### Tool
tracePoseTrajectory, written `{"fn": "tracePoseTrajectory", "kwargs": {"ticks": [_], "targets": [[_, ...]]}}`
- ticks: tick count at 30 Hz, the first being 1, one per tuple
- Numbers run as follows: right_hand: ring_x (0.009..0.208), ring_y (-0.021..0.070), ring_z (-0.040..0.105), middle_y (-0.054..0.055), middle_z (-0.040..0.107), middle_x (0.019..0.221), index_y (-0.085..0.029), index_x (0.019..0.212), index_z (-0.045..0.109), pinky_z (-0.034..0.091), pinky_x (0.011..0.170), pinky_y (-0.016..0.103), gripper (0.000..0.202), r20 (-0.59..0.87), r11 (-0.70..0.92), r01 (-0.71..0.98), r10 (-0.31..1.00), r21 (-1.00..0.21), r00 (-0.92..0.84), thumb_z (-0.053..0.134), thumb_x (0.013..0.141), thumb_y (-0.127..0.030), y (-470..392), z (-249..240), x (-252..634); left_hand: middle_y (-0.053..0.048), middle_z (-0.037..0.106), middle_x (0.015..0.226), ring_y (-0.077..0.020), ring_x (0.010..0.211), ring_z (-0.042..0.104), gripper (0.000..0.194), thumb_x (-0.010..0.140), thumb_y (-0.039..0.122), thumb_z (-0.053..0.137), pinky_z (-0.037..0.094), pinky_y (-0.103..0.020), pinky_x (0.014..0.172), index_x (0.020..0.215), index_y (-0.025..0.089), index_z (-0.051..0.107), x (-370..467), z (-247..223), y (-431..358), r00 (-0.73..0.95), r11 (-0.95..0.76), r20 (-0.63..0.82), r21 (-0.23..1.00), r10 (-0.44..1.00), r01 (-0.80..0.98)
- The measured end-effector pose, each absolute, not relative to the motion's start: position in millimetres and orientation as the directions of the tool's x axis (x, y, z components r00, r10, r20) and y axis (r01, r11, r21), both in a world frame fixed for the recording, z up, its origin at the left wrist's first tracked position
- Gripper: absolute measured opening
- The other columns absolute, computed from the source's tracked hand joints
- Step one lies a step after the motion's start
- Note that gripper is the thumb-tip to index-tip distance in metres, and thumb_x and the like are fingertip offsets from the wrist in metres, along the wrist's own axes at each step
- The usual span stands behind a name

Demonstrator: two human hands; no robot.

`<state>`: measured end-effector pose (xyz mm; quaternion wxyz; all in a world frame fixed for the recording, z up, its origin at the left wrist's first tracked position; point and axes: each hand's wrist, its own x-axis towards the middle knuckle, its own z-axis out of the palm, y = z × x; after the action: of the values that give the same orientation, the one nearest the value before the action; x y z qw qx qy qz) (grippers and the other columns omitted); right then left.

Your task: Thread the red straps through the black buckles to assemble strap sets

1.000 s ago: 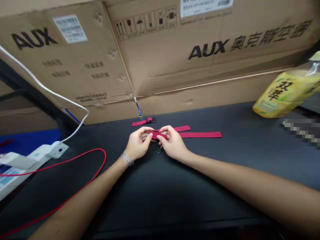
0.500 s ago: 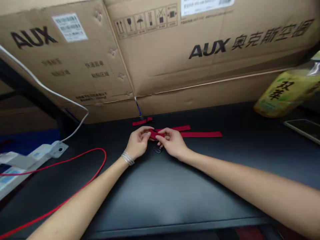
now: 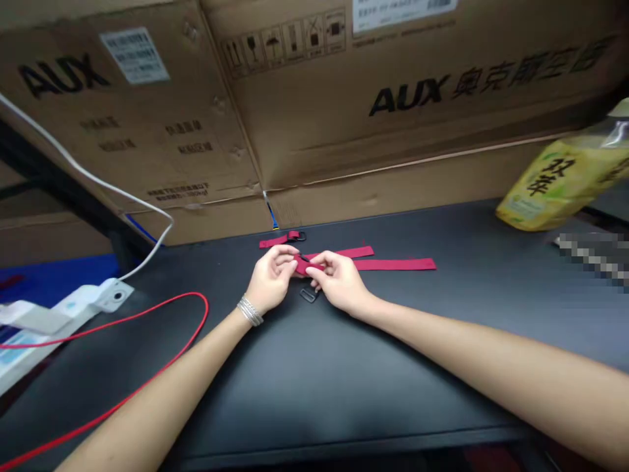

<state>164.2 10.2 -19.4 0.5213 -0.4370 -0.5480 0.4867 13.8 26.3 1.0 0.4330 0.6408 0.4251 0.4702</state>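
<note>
Between my two hands is a red webbing strap (image 3: 393,265), its loose end lying to the right on the black tabletop. My left hand (image 3: 272,278) pinches the strap's left part, close to a small black piece that is partly hidden by the fingers. On the other side my right hand (image 3: 339,278) grips the strap between thumb and fingers. Just below the fingers lies a black slide buckle (image 3: 309,295). A second red strap end (image 3: 358,252) shows behind my right hand. Farther back rests a short red strap (image 3: 275,242) with a black buckle on it.
Large cardboard boxes (image 3: 314,131) wall off the back. At right stand a yellow drink bottle (image 3: 553,180) and a pixelated flat object (image 3: 597,255). A red cable (image 3: 196,295), a white cable (image 3: 122,190) and a white power strip (image 3: 69,314) occupy the left.
My hands keep nearly the same place and grip on the strap. The view has shifted very slightly, and the boxes look darker.
</note>
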Motion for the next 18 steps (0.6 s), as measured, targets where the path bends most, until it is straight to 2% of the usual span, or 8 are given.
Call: {"fn": "tracePoseTrajectory", "kwargs": {"ticks": [4, 9, 14, 18], "targets": [[0.050, 0.0112, 0.055, -0.003, 0.056, 0.058, -0.017, 0.075, 0.055, 0.044, 0.050, 0.023, 0.013, 0.141, 0.137, -0.054, 0.987, -0.989, -0.074, 0.062, 0.072, -0.027, 9.7, -17.7, 164.9, 0.000, 0.060, 0.075, -0.0121, 0.068, 0.062, 0.021, 0.072, 0.025, 0.063, 0.053, -0.025, 0.066, 0.087, 0.016, 0.051, 12.3, -3.5, 28.5, 0.158, -0.270, 0.245, 0.949, 0.957, 0.165], [0.050, 0.0109, 0.054, -0.003, 0.056, 0.057, -0.017, 0.073, 0.055, 0.045, 0.050, 0.023, 0.016, 0.148, 0.142, -0.072, 0.985, -0.987, -0.090, 0.064, 0.072, -0.030, 8.5, -16.3, 165.5, -0.003, 0.062, 0.079, -0.0131, 0.072, 0.062, 0.015, 0.074, 0.027, 0.063, 0.052, -0.025, 0.070, 0.080, 0.015, 0.057, 9.3, -4.3, 28.0, 0.149, -0.371, 0.341, 0.877, 0.928, 0.306], [0.051, 0.0107, 0.052, -0.003, 0.055, 0.058, -0.016, 0.071, 0.056, 0.044, 0.051, 0.023, 0.018, 0.168, 0.162, -0.068, 0.982, -0.984, -0.088, 0.065, 0.071, -0.032, 8.4, -16.0, 165.9, -0.005, 0.065, 0.082, -0.0158, 0.075, 0.065, 0.020, 0.072, 0.030, 0.067, 0.054, -0.028, 0.073, 0.081, 0.014, 0.059, 10.3, 0.6, 22.9, 0.166, -0.344, 0.310, 0.905, 0.936, 0.252], [0.053, 0.0111, 0.054, -0.002, 0.056, 0.060, -0.017, 0.072, 0.056, 0.045, 0.051, 0.023, 0.018, 0.163, 0.157, -0.072, 0.982, -0.985, -0.096, 0.064, 0.071, -0.033, 8.5, -15.7, 166.4, -0.006, 0.066, 0.086, -0.0177, 0.081, 0.067, 0.031, 0.062, 0.031, 0.076, 0.055, -0.031, 0.080, 0.081, 0.013, 0.059, 11.9, 4.1, 21.0, 0.175, -0.305, 0.272, 0.932, 0.946, 0.198]]}}
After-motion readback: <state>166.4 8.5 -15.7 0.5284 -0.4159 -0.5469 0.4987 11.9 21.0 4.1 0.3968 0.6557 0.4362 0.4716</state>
